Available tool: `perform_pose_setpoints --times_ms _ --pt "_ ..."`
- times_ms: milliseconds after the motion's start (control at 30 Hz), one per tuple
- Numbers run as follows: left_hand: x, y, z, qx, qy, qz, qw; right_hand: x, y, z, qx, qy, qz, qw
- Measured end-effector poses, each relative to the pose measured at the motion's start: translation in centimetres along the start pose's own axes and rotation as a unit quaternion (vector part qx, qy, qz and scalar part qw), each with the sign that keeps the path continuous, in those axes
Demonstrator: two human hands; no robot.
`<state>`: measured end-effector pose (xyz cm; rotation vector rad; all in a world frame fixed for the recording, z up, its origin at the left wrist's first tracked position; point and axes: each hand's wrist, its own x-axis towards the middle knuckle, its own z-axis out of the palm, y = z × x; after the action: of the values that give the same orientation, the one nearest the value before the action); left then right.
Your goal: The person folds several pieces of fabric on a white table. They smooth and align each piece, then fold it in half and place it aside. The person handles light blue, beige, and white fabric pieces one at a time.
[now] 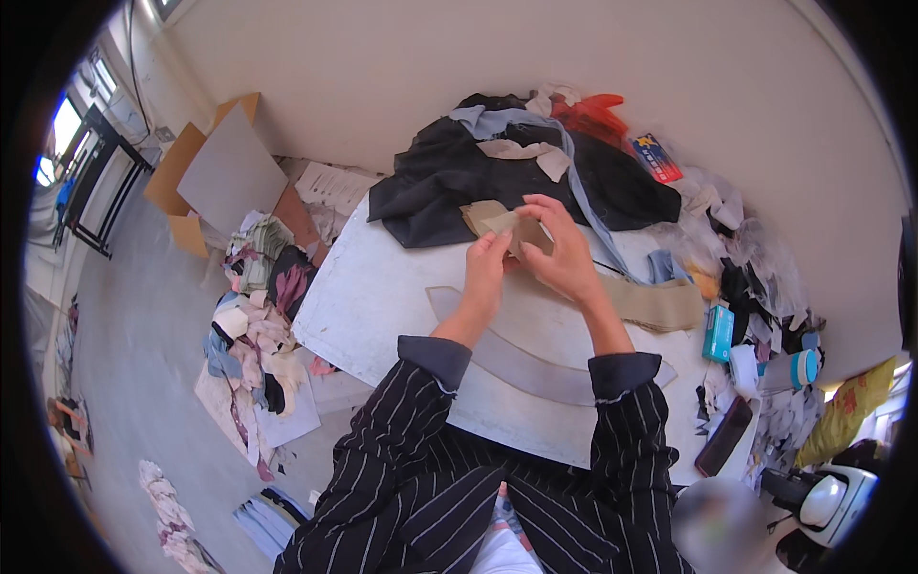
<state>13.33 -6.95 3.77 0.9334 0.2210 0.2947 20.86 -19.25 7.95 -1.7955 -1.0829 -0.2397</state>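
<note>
Head view: left hand and right hand pinch tan fabric inside tabletop's left edge.

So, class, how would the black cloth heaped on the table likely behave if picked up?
The black cloth would probably hang floppy, since it lies in soft folds. It may drag the pale blue strip along, as that lies across it.

Khaki cloth at centre is looking matt; the tabletop below is appearing smooth; a red plastic bag, upper centre, is gleaming.
</note>
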Motion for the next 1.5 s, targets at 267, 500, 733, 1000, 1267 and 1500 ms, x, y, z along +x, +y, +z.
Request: perform_pose_setpoints --times_ms 267,500,733,1000,1267,1500 --pt "-0.4 2.1 2.9 0.082 -0.011 0.023 0.996 -7.0 2.0 -14.4 -0.122 -0.188 0.225 0.948" --pt "-0.6 -0.3 6.0 0.02 -0.058 0.003 0.998 -11.8 1.5 -22.6 -0.088 -0.014 0.273 0.958" --pt "1.5 4.7 7.7 0.002 -0.054 0.071 0.996 -8.3 2.5 -22.4 -0.016 0.099 0.24 0.965" --pt "2.9 5.8 11.8 0.028 -0.062 0.104 0.992 -5.2 2.9 -24.9 -0.292 0.147 0.131 0.936" --pt "4.8 13.6 17.4 0.197 -0.228 0.162 0.94 2.3 -0.2 -19.7 0.095 0.056 0.143 0.984" --pt "4.4 16.5 17.5 0.203 -0.252 0.171 0.931 4.0 -2.0 -16.6 0.238 -0.138 0.19 0.942"
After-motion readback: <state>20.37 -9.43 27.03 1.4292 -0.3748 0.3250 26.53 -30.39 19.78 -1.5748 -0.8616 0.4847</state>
